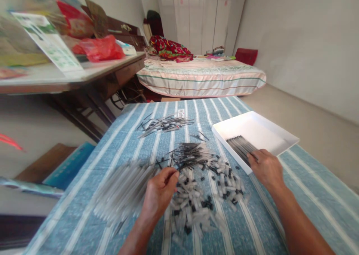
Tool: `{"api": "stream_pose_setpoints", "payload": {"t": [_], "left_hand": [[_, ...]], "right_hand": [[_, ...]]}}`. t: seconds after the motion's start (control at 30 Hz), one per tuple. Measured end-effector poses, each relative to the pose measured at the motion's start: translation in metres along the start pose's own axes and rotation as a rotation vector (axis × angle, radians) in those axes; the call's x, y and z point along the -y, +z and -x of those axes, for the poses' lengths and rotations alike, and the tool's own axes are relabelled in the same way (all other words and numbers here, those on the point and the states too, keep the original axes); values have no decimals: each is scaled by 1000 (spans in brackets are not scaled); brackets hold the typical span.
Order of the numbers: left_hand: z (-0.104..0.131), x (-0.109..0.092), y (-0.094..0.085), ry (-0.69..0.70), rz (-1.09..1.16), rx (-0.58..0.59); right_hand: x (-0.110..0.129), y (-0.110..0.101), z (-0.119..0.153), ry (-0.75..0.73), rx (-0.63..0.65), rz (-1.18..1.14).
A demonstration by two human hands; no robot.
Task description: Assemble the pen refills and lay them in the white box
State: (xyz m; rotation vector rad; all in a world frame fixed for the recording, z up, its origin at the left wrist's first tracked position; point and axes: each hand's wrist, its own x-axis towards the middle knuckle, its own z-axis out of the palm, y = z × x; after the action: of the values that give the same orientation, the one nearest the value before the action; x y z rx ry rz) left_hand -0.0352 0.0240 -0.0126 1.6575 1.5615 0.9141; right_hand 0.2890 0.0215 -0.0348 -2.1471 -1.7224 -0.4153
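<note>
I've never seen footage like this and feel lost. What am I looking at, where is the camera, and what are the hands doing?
There is no machine here: a person wears a camera on the head, looking down at their own two hands. They work at a table with a blue striped cloth. On it lie a heap of thin pen refills, a scatter of small caps and a blurred pile of clear tubes. The left hand pinches at the refill heap. The right hand rests on finished pens in a white tray.

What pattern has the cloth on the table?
Blue cloth with white stripes, seen best in the head view.
</note>
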Motion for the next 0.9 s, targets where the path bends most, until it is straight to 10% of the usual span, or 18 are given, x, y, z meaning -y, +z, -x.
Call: {"api": "stream_pose_setpoints", "payload": {"t": [0.17, 0.33, 0.53, 0.9], "left_hand": [[1, -2, -5, 202, -369, 99], [0, 3, -1, 269, -507, 132], [0, 10, -3, 174, -598, 94], [0, 4, -6, 49, -676, 73]], "right_hand": [[27, -12, 5, -189, -125, -354], [86, -23, 12, -536, 184, -651], [128, -1, 19, -646, 274, -512], [136, 18, 18, -593, 132, -295]]}}
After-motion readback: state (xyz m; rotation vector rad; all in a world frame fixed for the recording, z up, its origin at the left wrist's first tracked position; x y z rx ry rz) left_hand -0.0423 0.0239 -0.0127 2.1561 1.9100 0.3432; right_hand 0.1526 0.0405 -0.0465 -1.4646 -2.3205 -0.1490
